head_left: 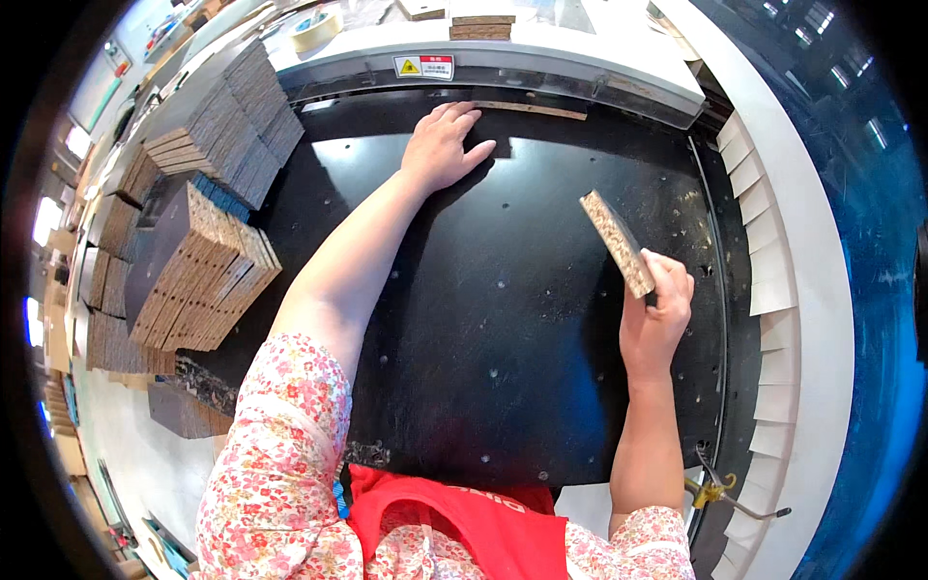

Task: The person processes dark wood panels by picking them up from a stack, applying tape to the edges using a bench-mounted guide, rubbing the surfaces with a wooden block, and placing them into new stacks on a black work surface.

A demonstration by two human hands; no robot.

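My right hand [659,304] grips a small particle board panel [617,244] by its near end. The panel is tilted up off the black table [454,290], with its raw speckled edge facing me and a dark face on its right. At the table's far side my left hand [447,147] reaches out palm down, fingers stretched and thumb spread. Its fingertips are beside the left end of a narrow particle board piece [532,109] along the far edge. Whether they touch that piece I cannot tell.
Stacks of dark-faced boards [217,126] and drilled boards [203,271] stand along the left. A white machine beam [541,58] crosses the far side, with tape [316,31] on top. Pale overlapping flaps [773,338] line the right. A yellow-bodied metal fitting [712,492] is near right.
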